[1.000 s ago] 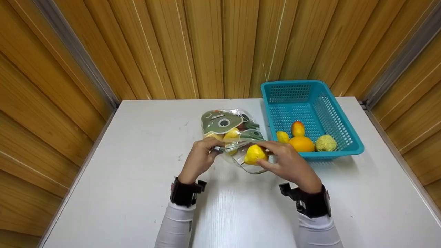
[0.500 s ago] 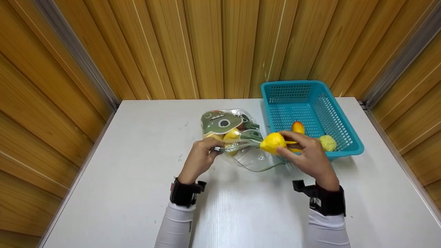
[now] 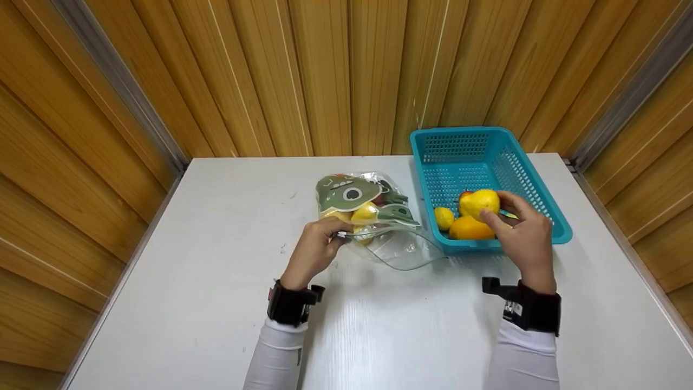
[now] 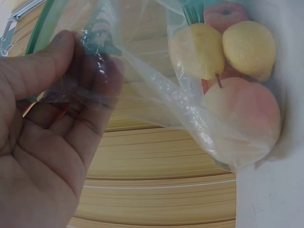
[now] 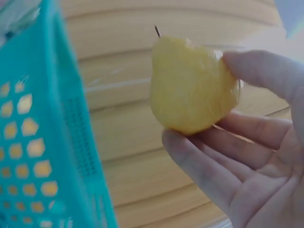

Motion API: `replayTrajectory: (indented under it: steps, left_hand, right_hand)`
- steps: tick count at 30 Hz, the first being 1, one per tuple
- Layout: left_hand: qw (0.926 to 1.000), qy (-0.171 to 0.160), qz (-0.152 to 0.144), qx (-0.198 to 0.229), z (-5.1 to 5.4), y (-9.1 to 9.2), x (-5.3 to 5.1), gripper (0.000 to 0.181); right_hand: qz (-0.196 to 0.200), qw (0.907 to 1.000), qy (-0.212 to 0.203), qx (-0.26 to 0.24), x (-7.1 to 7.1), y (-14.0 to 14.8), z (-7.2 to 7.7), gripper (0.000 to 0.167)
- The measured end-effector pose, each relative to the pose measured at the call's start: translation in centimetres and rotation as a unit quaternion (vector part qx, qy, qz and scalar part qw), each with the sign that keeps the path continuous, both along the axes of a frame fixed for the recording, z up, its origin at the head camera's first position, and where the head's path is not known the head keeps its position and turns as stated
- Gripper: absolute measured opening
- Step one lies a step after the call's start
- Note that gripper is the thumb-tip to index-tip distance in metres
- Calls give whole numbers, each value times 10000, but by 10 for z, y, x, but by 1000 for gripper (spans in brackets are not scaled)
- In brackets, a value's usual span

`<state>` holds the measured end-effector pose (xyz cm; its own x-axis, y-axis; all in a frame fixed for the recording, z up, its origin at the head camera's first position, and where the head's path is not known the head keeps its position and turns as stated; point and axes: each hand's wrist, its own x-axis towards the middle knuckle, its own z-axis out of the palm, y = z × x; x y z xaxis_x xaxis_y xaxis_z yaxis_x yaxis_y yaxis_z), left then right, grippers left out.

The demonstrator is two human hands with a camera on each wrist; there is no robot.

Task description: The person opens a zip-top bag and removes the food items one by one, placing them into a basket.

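Observation:
My left hand (image 3: 311, 252) pinches the mouth edge of a clear zip bag (image 3: 349, 192) printed with a green cartoon face. The bag lies on the table, its mouth gaping toward the right. Through the plastic, the left wrist view shows a pink-blushed peach (image 4: 247, 118), two yellow fruits and a reddish fruit (image 4: 225, 16). Over the front part of a teal basket (image 3: 455, 145), my right hand (image 3: 526, 238) holds a yellow pear (image 3: 481, 203) between thumb and fingers. Its thin stem shows in the right wrist view, where the pear (image 5: 192, 90) hangs beside the basket wall.
Inside the basket lie a lemon (image 3: 444, 218) and an orange-yellow fruit (image 3: 470, 228); a red-orange fruit is mostly hidden behind the pear. The white table (image 3: 238, 216) meets wood-patterned walls (image 3: 325, 81) at the back and sides.
The right hand has carried the pear from the bag's mouth rightward and up to above the basket. The left hand keeps its hold on the bag edge.

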<state>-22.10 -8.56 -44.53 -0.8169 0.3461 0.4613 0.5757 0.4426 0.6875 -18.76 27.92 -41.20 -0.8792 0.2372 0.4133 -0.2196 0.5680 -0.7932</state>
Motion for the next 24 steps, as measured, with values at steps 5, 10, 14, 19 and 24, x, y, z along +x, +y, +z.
replayTrajectory:
  steps: [5, 10, 14, 19, 24]
  left_hand:
    - [10000, -25, -23, 10, 1, 1, 1, 18]
    - [10000, -50, -41, 13, 1, 1, 1, 17]
    - [10000, -34, -36, 12, -1, 1, 0, 17]
    - [10000, -3, -49, 42, -1, 1, 0, 17]
    - [9999, -63, -70, 66, 0, 1, 0, 17]
  right_hand:
    - [-590, 9971, -472, 45, -12, 8, -15, 53]
    - [-913, 9924, -811, 132, -22, 12, -27, 51]
    - [-1103, 9886, -988, 258, -25, 15, -34, 48]
    - [-1180, 9847, -1232, 347, -27, 17, -38, 50]
    - [-1235, 9836, -1244, 414, -28, 18, -38, 50]
